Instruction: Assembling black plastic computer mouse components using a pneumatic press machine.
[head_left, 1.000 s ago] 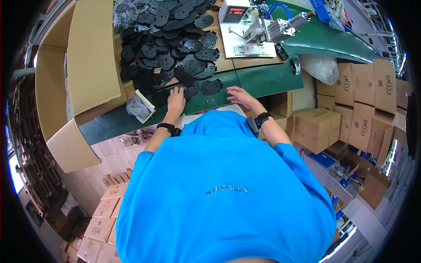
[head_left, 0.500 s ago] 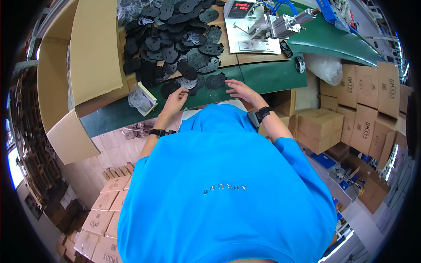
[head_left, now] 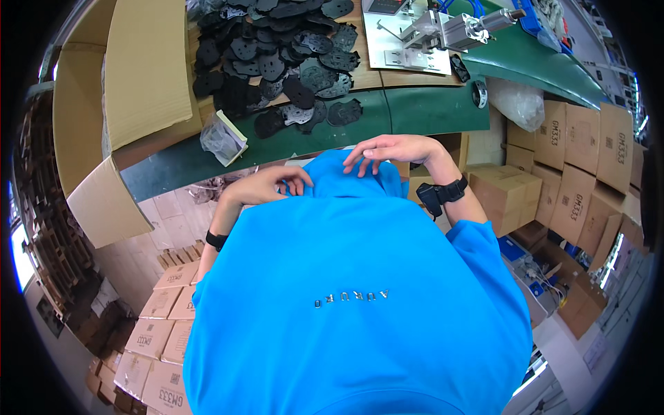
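My left hand (head_left: 268, 185) is raised close to my blue shirt (head_left: 360, 263), its fingers curved and apart with nothing in them. To its right, my right hand (head_left: 391, 150) hovers over the front of the shirt, fingers spread and loosely bent, also holding nothing. Beyond both hands, a single flat black plastic part (head_left: 344, 112) lies by itself on the green table mat (head_left: 408, 111). Just left of it, a few more black parts (head_left: 297, 115) lie at the near edge of a large heap of such parts (head_left: 266, 52).
A metal press fixture (head_left: 443, 34) on a white base stands at the back right. At the left are an open cardboard box (head_left: 149, 83) and a small carton holding a clear plastic bag (head_left: 223, 142). Stacked cartons (head_left: 508, 197) stand at right, more (head_left: 152, 332) at lower left.
Both hands have drawn back from the table edge toward my body. The lone black part stays on the mat. My view has shifted slightly.
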`<action>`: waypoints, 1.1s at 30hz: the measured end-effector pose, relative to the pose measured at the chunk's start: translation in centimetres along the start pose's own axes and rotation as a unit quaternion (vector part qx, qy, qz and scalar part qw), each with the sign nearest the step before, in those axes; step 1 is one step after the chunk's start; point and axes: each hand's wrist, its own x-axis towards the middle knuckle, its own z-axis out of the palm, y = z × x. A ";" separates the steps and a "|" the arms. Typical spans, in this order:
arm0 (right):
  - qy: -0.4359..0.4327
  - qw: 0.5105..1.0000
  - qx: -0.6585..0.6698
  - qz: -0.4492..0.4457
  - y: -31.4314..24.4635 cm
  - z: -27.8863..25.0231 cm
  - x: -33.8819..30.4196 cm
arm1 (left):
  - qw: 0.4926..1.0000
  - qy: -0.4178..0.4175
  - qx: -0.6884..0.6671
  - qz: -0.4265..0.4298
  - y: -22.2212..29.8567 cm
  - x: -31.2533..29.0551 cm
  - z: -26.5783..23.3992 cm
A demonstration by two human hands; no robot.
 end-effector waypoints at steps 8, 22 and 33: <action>-0.063 0.995 -0.078 0.030 -1.9 1.3 1.2 | 0.995 -0.031 0.084 -0.051 1.8 1.2 0.4; -0.040 0.994 -0.102 -0.001 -1.5 2.6 -0.4 | 0.986 -0.101 0.111 -0.071 2.9 3.5 -0.9; 0.101 0.993 0.037 0.047 4.6 0.4 -1.7 | 0.964 0.155 0.203 -0.079 -6.1 12.5 -6.3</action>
